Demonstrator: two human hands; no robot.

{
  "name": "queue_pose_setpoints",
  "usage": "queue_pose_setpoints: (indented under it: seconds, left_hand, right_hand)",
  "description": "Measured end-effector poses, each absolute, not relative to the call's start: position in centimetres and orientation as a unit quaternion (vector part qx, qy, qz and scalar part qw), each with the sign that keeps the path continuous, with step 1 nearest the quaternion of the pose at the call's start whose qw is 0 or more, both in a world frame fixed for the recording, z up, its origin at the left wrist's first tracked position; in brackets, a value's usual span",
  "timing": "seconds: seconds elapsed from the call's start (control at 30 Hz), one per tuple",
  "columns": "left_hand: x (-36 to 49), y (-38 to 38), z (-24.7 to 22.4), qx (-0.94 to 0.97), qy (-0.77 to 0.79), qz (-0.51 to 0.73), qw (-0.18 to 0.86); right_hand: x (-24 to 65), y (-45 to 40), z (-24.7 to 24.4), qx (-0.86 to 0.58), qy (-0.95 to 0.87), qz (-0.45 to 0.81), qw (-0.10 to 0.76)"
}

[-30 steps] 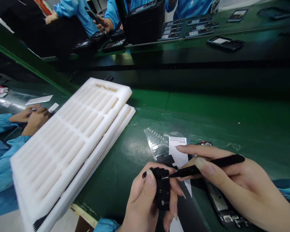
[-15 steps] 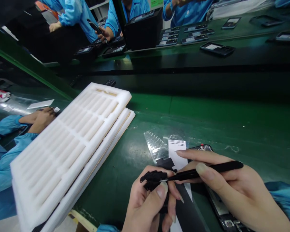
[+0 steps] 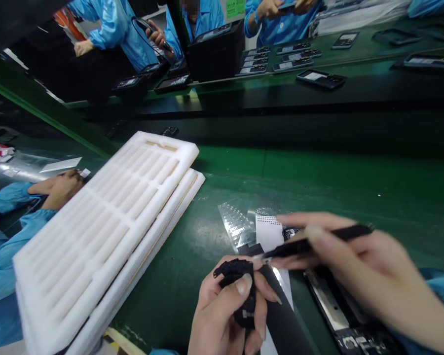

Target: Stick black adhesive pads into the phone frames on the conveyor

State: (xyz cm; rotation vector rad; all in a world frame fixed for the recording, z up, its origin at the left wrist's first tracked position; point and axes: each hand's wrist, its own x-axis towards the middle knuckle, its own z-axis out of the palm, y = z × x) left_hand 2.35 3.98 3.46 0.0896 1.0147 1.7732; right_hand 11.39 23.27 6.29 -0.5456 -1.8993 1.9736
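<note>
My left hand point(image 3: 225, 305) is closed around a small black plastic part point(image 3: 239, 276), its thumb pressing on the face. In my right hand point(image 3: 355, 266) are black tweezers point(image 3: 299, 246), held slantwise with the tip close to the upper right of that part. The right hand is slightly blurred, and I cannot tell whether the tip carries anything. Beneath the hands lie a white sheet with rows of small dark dots point(image 3: 269, 232), clear plastic film point(image 3: 237, 224) and a black strip point(image 3: 286, 315). An opened phone point(image 3: 333, 305) lies partly hidden under my right wrist.
White foam trays point(image 3: 107, 222) are stacked at a slant on the left. Beyond them a co-worker's hands point(image 3: 64, 187) are busy. Several phones, one of them separate point(image 3: 321, 79), lie on the raised shelf at the back, with people in blue behind it.
My right hand has drawn the tweezers' tip up off the black part and a little to the right. The part has turned in my left hand, showing more of its lower end.
</note>
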Motion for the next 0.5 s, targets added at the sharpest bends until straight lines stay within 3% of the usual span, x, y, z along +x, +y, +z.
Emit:
queue_pose_setpoints:
  seconds: [0.17,0.23,0.37,0.5]
  left_hand:
    - [2.2,4.5,4.1,0.011,0.486,0.717,0.5]
    - [2.2,4.6,4.1,0.015,0.518,0.7,0.492]
    - [1.7,4.0,4.1,0.046,0.651,0.615,0.444]
    - [-0.1,3.3,3.6,0.293,0.8,0.457,0.255]
  right_hand:
    - [10.6,30.2,6.5,-0.317,-0.586,0.683,0.299]
    - [10.4,31.7,5.3,-0.355,-0.581,0.68,0.27]
    - [10.4,30.7,2.3,-0.32,-0.632,0.693,0.134]
    - [10.4,28.9,1.2,-0.274,-0.673,0.681,0.091]
